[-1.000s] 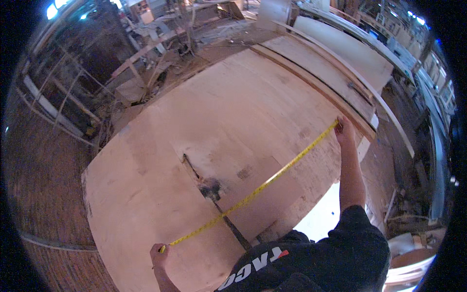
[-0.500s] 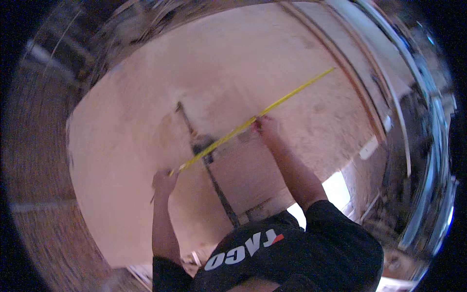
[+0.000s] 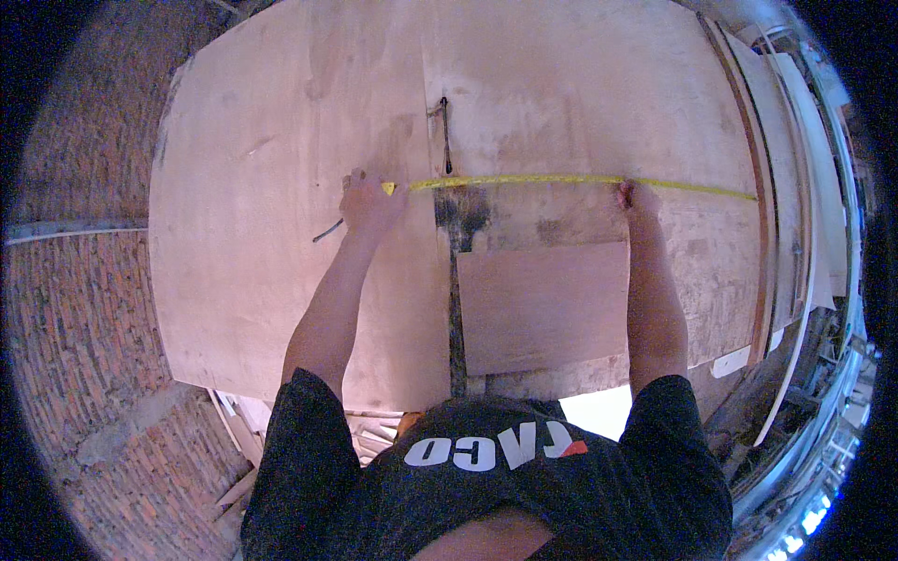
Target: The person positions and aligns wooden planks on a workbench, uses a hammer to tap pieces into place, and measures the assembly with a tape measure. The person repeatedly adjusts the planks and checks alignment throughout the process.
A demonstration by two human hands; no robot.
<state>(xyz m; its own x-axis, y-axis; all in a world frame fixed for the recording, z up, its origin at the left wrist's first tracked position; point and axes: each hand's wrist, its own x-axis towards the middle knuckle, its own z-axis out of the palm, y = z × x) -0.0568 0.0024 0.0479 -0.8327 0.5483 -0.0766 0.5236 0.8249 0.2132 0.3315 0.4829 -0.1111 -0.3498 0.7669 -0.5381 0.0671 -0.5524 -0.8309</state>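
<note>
A yellow tape measure lies stretched left to right across a large plywood sheet. My left hand holds the tape's case end down on the sheet, and a pencil-like stick pokes out beside it. Farther right, my right hand presses the tape blade flat against the wood. The blade runs on past that hand to the sheet's right edge. A dark gap between boards passes under the tape, with a thin metal tool lying along it above.
A smaller plywood piece lies on the sheet between my forearms. A brick wall stands to the left. Long boards and timber strips line the right side. Wood scraps show below the sheet's near edge.
The view has swung to look straight down at the sheet. My right hand slid from the tape's far end inward along the blade. My left hand moved up onto the sheet.
</note>
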